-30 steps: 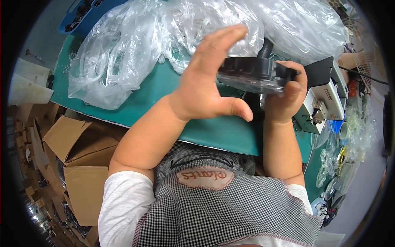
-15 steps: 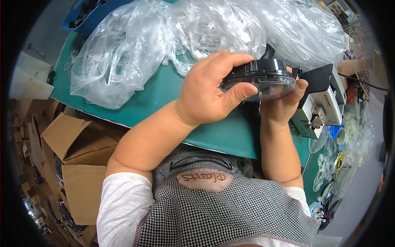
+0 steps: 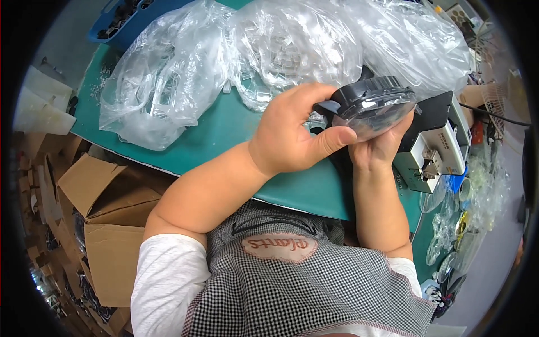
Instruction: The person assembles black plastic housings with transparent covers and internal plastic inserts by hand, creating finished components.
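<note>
A round black plastic housing with a clear cover is held tilted above the table, its ribbed black rim upward and the clear side facing down toward me. My left hand grips its left side, thumb below the clear cover and the other fingers partly hidden behind. A dark tab sticks out from the rim beside that hand. From below, my right hand supports the right side of the housing; its fingertips are mostly hidden behind it.
Large clear plastic bags of transparent parts cover the far side of the green table. A small white bench machine with a black top stands right of my hands. At the far left is a blue bin; an opened cardboard box stands below.
The housing has tilted and turned in my hands, its right side now higher and the dark tab showing at the left. My left hand has shifted slightly down and right.
</note>
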Tool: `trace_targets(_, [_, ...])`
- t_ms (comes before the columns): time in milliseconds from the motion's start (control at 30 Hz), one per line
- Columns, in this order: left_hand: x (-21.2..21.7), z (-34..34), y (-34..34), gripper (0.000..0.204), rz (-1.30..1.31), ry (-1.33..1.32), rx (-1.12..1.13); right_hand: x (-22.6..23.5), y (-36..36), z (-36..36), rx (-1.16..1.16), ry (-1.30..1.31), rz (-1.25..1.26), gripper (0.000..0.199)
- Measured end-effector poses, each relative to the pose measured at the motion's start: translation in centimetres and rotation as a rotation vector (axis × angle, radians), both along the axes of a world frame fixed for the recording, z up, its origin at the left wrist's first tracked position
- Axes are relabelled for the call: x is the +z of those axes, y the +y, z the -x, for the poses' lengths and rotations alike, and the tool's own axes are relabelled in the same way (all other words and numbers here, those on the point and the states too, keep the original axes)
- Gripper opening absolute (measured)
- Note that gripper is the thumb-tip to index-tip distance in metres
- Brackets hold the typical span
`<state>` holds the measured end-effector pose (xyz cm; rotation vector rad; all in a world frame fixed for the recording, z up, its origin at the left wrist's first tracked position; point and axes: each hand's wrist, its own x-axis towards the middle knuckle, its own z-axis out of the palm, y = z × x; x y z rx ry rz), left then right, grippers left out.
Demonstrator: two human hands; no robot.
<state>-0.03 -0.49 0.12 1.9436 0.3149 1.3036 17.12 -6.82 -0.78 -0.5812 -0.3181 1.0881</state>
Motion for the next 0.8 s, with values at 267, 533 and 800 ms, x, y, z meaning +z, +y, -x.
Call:
trace_targets(267, [0.0, -0.3, 0.0, 0.077, 0.17, -0.009, -0.063, 0.6, 0.6, 0.4, -0.015, 0.011, 0.085, 0.066])
trace_targets(533, [-0.2, 0.4, 1.3, 0.07, 0.481, 0.247, -0.254, 1.1, 0.2, 0.5, 0.036, 0.008, 0.079, 0.066])
trace_targets(800, [0.2, -0.4, -0.1, 0.056, 0.585, 0.046, -0.314, 0.9, 0.0, 0.6, 0.011, -0.156, 0.043, 0.067])
